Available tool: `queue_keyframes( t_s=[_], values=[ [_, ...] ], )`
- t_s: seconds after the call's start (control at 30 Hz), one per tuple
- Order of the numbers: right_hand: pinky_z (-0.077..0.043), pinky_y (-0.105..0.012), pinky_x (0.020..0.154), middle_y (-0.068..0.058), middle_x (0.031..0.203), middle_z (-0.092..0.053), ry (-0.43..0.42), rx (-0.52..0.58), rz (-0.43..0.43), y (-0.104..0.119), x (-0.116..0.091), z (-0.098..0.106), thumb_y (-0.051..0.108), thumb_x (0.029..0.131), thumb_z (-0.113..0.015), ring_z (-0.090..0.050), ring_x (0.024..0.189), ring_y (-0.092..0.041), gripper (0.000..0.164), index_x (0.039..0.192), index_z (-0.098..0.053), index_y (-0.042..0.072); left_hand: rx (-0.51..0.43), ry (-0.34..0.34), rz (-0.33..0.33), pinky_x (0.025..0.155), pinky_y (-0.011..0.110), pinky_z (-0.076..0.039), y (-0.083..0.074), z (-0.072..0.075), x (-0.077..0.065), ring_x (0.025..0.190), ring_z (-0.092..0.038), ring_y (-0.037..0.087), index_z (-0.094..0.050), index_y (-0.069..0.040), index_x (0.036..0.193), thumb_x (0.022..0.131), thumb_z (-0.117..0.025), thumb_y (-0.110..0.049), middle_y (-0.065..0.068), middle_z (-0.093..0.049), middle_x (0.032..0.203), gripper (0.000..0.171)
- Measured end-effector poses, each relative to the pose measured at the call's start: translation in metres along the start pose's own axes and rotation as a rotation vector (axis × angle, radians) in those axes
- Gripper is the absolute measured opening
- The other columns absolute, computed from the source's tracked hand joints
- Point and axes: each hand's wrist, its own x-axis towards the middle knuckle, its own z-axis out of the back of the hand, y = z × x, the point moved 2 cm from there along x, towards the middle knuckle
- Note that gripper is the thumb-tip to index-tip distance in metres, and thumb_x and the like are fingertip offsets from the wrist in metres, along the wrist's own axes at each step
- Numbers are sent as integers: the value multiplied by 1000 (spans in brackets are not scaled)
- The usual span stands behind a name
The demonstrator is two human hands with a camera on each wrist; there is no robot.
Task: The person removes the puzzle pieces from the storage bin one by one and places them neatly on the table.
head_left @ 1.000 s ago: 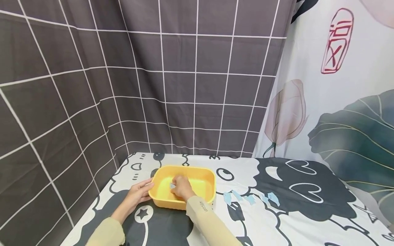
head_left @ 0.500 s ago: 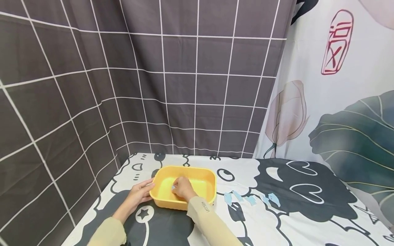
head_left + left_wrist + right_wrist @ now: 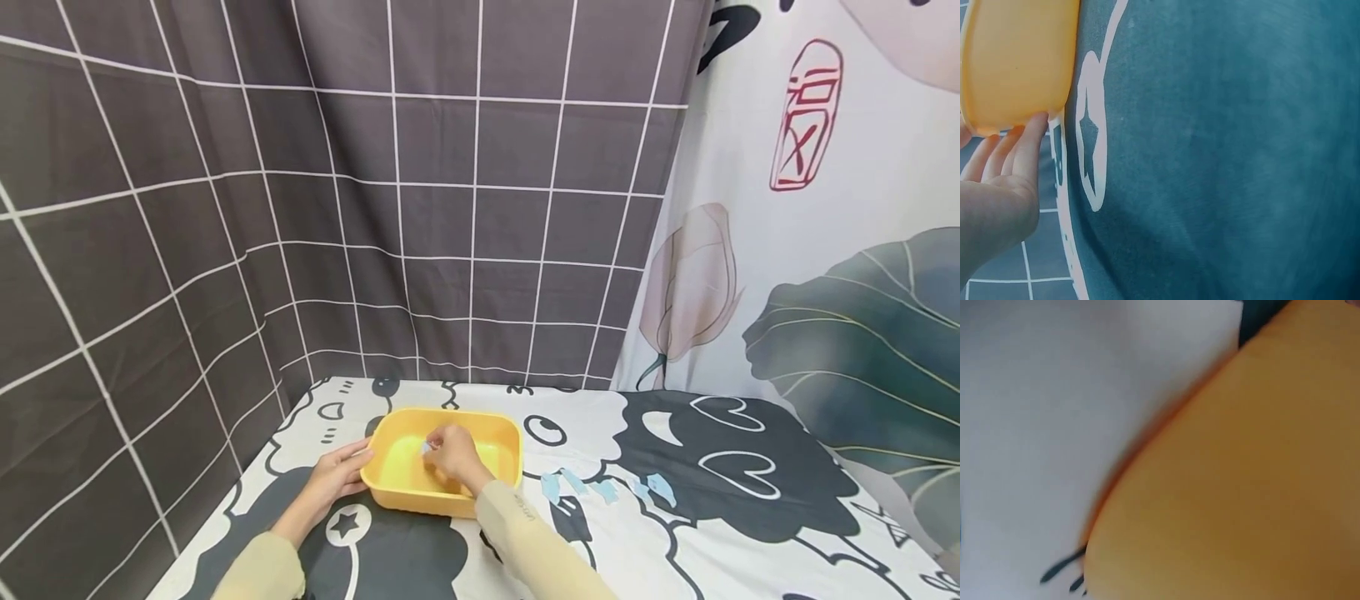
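Observation:
A yellow plastic basin (image 3: 480, 505) stands on the patterned cloth. Against its left end rests my left hand (image 3: 335, 477), its fingers (image 3: 1025, 147) fairly straight and touching the outer wall in the left wrist view. My right hand (image 3: 456, 454) reaches inside the basin and pinches a small light-blue piece (image 3: 427, 447), mostly hidden by the fingers. Whether it is paper or cloth, I cannot tell. In the right wrist view the basin's yellow wall (image 3: 1229, 462) fills much of the frame, and the right fingers are out of sight.
Several light-blue scraps (image 3: 607, 491) lie in a loose row right of the basin. A black-and-white cartoon cloth (image 3: 720, 550) covers the table. Dark grid curtains (image 3: 435, 217) hang behind and to the left, and a white floral curtain (image 3: 697, 283) hangs at the right.
My right hand has shifted slightly right and up inside the basin, still pinching the light-blue piece. My left hand stays at the basin's left end. The head view has shifted slightly.

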Motion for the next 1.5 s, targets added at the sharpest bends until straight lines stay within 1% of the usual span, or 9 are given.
queue_keyframes(
  t_s=[0.13,0.43,0.53,0.7,0.87,1.03,1.23,1.37,1.5],
  values=[
    [-56,-33,77,-15,91,-72,-32,15,13,-5,0,14,3,79,-74,-64,84,-23,20,96,-72,-6,1,17,-11,78,33,-62,0,-2,3,96,-72,19,-44,5,142,96,-61,-29,26,-61,131,60],
    [-54,-20,69,-15,91,-75,-131,72,-4,-26,4,53,7,80,-74,-67,80,-16,21,98,-75,-3,14,15,15,78,34,-62,4,-5,4,97,-72,21,-43,5,143,98,-59,-27,27,-60,131,58],
    [-54,-21,69,-15,90,-75,-167,70,-38,-34,3,69,6,79,-74,-66,79,-17,22,99,-74,-3,9,25,13,78,33,-62,5,-6,3,96,-72,21,-43,5,143,97,-59,-27,27,-61,130,58],
    [-56,-27,73,-14,93,-74,-211,38,-80,-45,-2,98,8,80,-74,-65,83,-19,24,101,-73,-3,5,23,19,77,32,-62,7,-2,4,93,-72,16,-42,6,143,96,-61,-29,25,-62,129,61],
    [-56,-27,72,-15,93,-74,-268,21,-111,-63,-8,124,6,79,-75,-66,83,-20,23,100,-73,-3,19,24,24,76,30,-62,7,2,4,91,-72,14,-41,6,144,96,-61,-30,25,-63,129,63],
    [-56,-27,70,-17,94,-73,-291,-19,-147,-84,-21,152,5,79,-74,-65,84,-22,24,101,-72,-5,19,24,30,76,29,-61,7,5,1,91,-71,13,-39,6,145,96,-61,-30,24,-64,126,64],
    [-54,-28,69,-19,95,-72,-301,-74,-190,-108,-40,193,6,81,-72,-65,84,-25,27,105,-70,-7,4,21,35,77,29,-62,4,3,0,91,-71,12,-39,5,145,96,-62,-30,23,-63,128,65],
    [-55,-33,71,-21,96,-72,-320,-129,-210,-122,-59,214,8,80,-72,-66,85,-28,27,103,-70,-7,2,30,34,77,28,-61,2,2,1,91,-71,11,-39,5,145,95,-63,-31,22,-64,128,67],
    [-55,-34,71,-21,97,-72,-323,-171,-274,-139,-84,229,11,80,-72,-66,86,-29,29,103,-70,-6,6,39,31,78,28,-61,0,3,0,92,-71,10,-37,5,146,96,-62,-30,23,-62,130,66]
  ],
)
